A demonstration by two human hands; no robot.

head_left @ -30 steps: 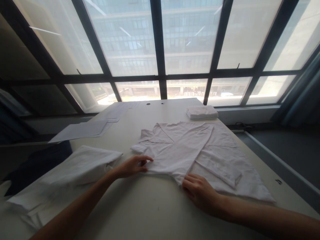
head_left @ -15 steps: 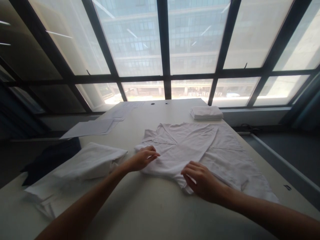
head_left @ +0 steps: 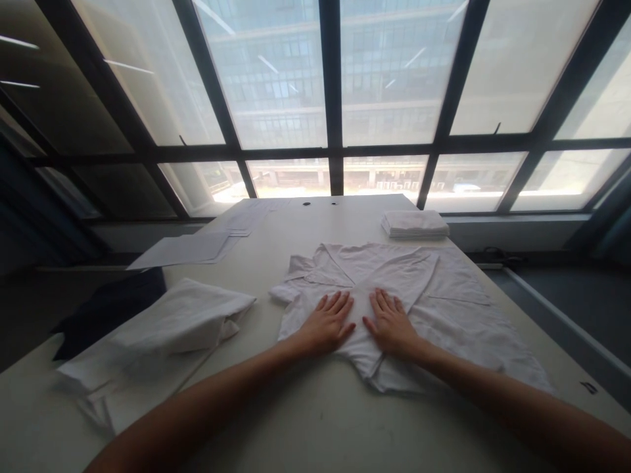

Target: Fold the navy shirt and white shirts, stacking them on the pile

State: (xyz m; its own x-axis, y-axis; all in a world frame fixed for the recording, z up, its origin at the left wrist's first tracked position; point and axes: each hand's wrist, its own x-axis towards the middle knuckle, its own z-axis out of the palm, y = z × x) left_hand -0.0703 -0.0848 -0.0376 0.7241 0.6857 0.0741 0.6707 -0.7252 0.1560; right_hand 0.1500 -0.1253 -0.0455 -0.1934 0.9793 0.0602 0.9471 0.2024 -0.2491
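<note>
A white V-necked garment (head_left: 453,315), seemingly a shirt, is spread on the white table (head_left: 305,420), its neckline toward the far side and one side folded across. My left hand (head_left: 329,322) lies flat on its near middle part, palm down, fingers stretched forward. Just to the right, my right hand (head_left: 392,322) rests flat on the same cloth with its fingers spread. The thumbs point toward each other, a small gap of cloth between them. Some creases run through the fabric around both hands.
A folded white stack of cloth (head_left: 415,225) sits at the back right. Left of the garment lies a crumpled white cloth (head_left: 162,322), with a dark cloth (head_left: 113,305) behind it. Paper sheets (head_left: 182,249) lie at the table's far left. Large windows (head_left: 280,79) rise beyond.
Both hands have come inward and forward, from curled fingers at the garment's near edge to flat palms on its middle. The view has shifted slightly.
</note>
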